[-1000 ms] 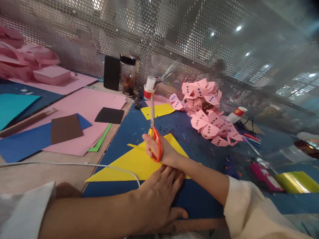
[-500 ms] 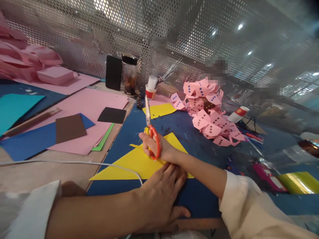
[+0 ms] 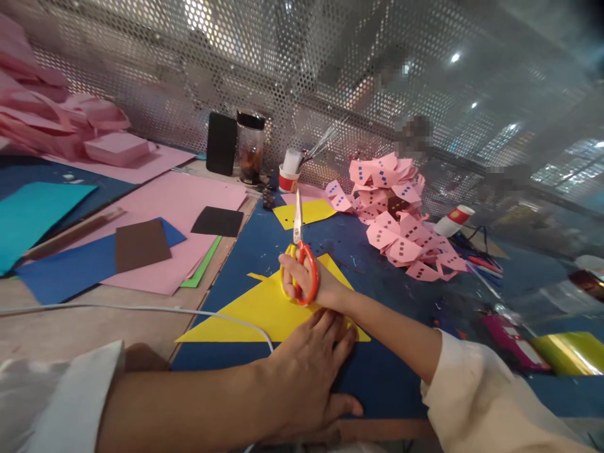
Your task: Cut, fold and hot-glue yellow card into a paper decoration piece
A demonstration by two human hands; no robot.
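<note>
My right hand (image 3: 314,280) grips the scissors (image 3: 306,277) by their red and yellow handles, with the blades pointing up and away from me. The blades look closed. Under the hand lies a large yellow paper sheet (image 3: 255,309) with slanted edges and a narrow strip sticking out at its upper left. My left hand (image 3: 309,365) lies flat, fingers stretched over the sheet's lower right edge and thumb apart on the blue mat (image 3: 391,380). Its fingertips are close to my right wrist, which partly covers them.
A white cable (image 3: 189,309) crosses the yellow sheet. At left are pink sheets (image 3: 155,195), a brown piece (image 3: 141,246) and a black piece (image 3: 217,221). Behind stand a jar (image 3: 251,148) and a paper cup (image 3: 289,178). A folded pink paper pile (image 3: 391,214) sits at right.
My right hand and the scissors have shifted slightly right, and the blades now stand more upright. The whole view has moved a little. My left hand stays on the sheet.
</note>
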